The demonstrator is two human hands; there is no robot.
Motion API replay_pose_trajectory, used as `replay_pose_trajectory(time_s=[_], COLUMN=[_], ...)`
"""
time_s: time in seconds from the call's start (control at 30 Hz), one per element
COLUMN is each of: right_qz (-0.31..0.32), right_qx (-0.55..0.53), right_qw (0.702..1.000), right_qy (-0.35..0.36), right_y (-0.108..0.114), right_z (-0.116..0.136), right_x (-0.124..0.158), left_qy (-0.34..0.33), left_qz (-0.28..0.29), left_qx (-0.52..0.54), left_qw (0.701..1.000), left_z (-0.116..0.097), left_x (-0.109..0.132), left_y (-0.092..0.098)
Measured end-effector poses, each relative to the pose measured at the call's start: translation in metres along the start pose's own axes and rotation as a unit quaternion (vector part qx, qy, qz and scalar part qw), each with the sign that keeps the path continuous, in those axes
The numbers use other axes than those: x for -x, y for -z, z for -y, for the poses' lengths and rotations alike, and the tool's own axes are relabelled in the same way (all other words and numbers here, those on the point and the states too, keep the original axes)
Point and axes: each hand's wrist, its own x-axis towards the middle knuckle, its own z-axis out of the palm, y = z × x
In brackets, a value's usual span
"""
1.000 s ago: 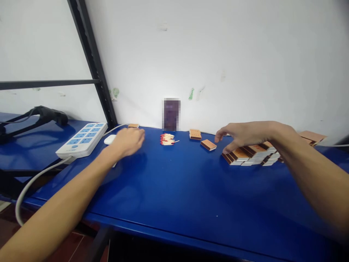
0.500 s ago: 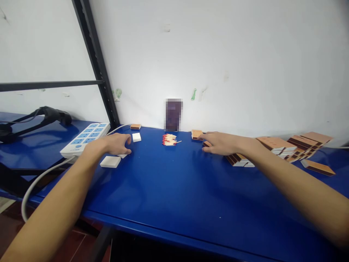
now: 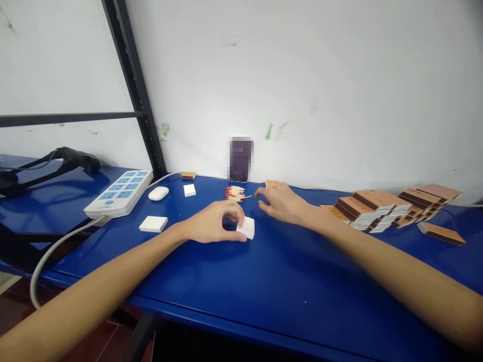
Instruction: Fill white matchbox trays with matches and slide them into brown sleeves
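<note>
My left hand (image 3: 215,222) pinches a small white box (image 3: 246,228), perhaps a matchbox tray, between thumb and fingers over the middle of the blue table. To its right, my right hand (image 3: 281,202) reaches over the table with thumb and forefinger apart and nothing visible between them. Just left of those fingertips lies a pile of red-tipped matches (image 3: 234,193). Behind the right hand, a tan matchbox (image 3: 272,184) is partly hidden. Two more small white boxes lie on the left, one nearer (image 3: 153,224) and one farther back (image 3: 189,190).
Stacked matchboxes (image 3: 377,206) stand at the right, with a single matchbox (image 3: 441,233) beside them. At the left are a white power strip (image 3: 118,193), a rounded white case (image 3: 158,193) and a black rack post (image 3: 132,85). A blurred dark panel (image 3: 240,159) leans against the wall.
My left hand has moved right from the table's left side, now carrying the white box and uncovering the rounded case. My right hand has shifted left towards the matches.
</note>
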Motion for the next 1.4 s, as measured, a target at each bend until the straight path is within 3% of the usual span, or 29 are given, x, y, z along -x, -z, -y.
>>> replay_pose_trajectory(time_s=[0.2,0.33,0.43,0.53,0.73,0.93,1.4], right_qz=[-0.005,-0.023,-0.033,-0.039,-0.038,-0.035,-0.055], right_qx=[-0.120,-0.135,-0.138,-0.119,-0.122,-0.124,-0.143], right_qw=[0.992,0.990,0.990,0.991,0.989,0.987,0.987], right_qy=[-0.028,-0.016,-0.019,-0.037,-0.081,-0.093,-0.050], right_y=[-0.020,-0.028,-0.033,-0.036,-0.040,-0.042,-0.042], right_z=[0.012,0.017,0.020,0.021,0.022,0.023,0.019], right_x=[-0.013,-0.021,-0.026,-0.028,-0.027,-0.027,-0.025], left_qy=[0.029,0.053,0.063,0.108,0.150,0.156,0.139], left_qz=[0.043,0.069,0.017,-0.069,-0.076,-0.051,-0.042], left_qx=[-0.178,-0.139,-0.115,-0.213,-0.326,-0.349,-0.339], left_qw=[0.983,0.986,0.991,0.969,0.930,0.923,0.929], left_z=[0.000,-0.003,0.003,0.020,0.051,0.053,0.053], left_x=[0.003,0.004,0.002,0.000,0.001,0.001,0.001], left_y=[-0.003,0.001,0.004,0.009,0.019,0.018,0.018])
